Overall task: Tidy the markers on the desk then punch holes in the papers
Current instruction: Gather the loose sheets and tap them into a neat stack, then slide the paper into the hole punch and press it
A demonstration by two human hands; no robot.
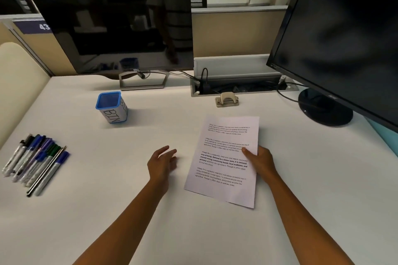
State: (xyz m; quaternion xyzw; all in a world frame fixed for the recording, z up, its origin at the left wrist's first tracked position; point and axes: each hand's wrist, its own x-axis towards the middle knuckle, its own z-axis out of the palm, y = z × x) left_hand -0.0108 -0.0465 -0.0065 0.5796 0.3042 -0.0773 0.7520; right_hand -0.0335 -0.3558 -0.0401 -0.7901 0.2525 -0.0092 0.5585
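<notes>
My right hand holds the printed papers by their right edge, thumb on top, near the middle of the desk. My left hand hangs just left of them, fingers loosely spread, holding nothing. The markers lie bunched at the near left. Farther off stand the blue bin and, beyond the papers, the hole punch.

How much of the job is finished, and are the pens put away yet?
Not finished. The markers lie gathered in a bunch on the desk, but none are in the blue bin. The right hand holds the papers; the left hand is open beside them. The hole punch sits untouched, so punching remains.
</notes>
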